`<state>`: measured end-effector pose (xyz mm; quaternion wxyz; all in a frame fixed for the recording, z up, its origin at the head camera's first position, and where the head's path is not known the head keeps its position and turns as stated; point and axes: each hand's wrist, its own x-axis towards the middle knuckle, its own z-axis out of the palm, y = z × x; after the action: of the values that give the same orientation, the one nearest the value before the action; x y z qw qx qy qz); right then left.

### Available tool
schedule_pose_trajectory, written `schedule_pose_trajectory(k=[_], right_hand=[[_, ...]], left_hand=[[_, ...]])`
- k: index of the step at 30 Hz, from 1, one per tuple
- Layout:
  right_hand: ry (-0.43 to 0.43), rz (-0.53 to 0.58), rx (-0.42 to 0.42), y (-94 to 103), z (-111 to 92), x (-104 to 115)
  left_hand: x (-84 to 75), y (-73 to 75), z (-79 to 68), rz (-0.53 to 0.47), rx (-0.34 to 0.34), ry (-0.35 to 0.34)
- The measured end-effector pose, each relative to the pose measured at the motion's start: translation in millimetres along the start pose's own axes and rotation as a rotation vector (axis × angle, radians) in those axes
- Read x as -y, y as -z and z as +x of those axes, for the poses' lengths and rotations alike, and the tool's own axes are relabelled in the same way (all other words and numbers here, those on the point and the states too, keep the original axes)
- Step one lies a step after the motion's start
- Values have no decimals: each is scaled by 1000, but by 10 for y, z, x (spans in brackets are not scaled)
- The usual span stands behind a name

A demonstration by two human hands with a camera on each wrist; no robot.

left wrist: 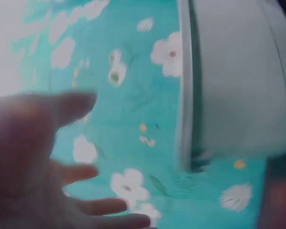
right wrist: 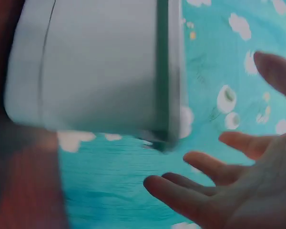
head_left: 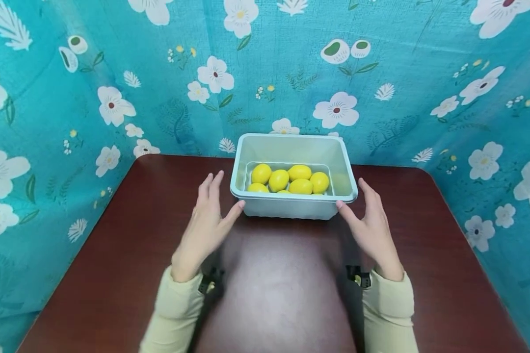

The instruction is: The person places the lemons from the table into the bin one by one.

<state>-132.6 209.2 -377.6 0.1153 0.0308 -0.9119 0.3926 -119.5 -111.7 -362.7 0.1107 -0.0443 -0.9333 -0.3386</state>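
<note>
A pale blue-grey plastic bin [head_left: 287, 206] stands upright toward the back of the table, with several yellow lemons [head_left: 278, 180] lying on its floor. My left hand [head_left: 208, 223] is spread at the bin's left front corner, fingers straight and thumb toward the rim. At the right front corner my right hand [head_left: 373, 225] mirrors it, thumb near the rim. Both wrist views show a gap between hand and bin: the left hand [left wrist: 52, 157] and the right hand [right wrist: 248, 176] have extended fingers with nothing between them. The front wall hides part of the nearest lemons.
The dark red-brown table [head_left: 115, 264] has rounded back corners and a bright glare in its middle. A teal floral cloth [head_left: 256, 63] hangs close behind the bin and along both sides. A dark strap with a small device [head_left: 358, 277] sits at each wrist.
</note>
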Motion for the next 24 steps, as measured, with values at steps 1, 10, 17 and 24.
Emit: schedule_pose_trajectory(k=[1,10,17,24], right_hand=[[-28,24,-4,-57,30,-36],[-301,247,-69,-385,243,-199],[-326,601,-131,-444,293,-358],[-327,421,-103,-686,367,-578]], left_hand=[[41,-69,-15,-79,-43,33],[322,-573,141,-493,-152,190],[456,-613,279,-460,-69,156],[584,-884,384,-351,-169,301]])
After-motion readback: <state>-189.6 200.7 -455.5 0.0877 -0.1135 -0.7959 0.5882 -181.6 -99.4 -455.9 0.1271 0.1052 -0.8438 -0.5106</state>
